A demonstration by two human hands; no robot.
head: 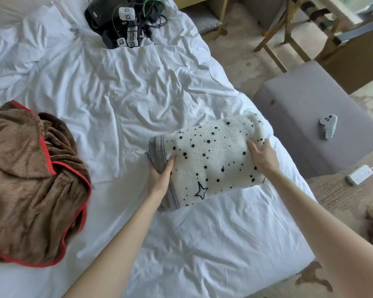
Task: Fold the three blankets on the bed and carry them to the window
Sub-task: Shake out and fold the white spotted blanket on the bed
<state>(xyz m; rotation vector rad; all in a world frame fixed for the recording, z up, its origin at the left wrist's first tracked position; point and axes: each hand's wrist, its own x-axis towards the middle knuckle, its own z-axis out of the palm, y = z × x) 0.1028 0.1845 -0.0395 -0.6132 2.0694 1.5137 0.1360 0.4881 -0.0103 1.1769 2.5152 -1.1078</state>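
Cream star-and-dot fleece blanket point(211, 162), folded, gripped at its ends by left hand point(159, 179) and right hand point(264, 158); brown red-edged plush blanket point(30, 186) at left lies unfolded; third not seen.

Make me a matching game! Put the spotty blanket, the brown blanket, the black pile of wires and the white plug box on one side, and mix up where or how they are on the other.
Things
1. spotted blanket
2. brown blanket
3. black pile of gear and cables
4. white power strip

Where or how
a. crumpled in a heap, red trim showing
b. on the floor beside the bed
c. folded, left hand gripping its edge, right hand lying on top
d. at the far end of the bed

Pairs: 1-c, 2-a, 3-d, 4-b
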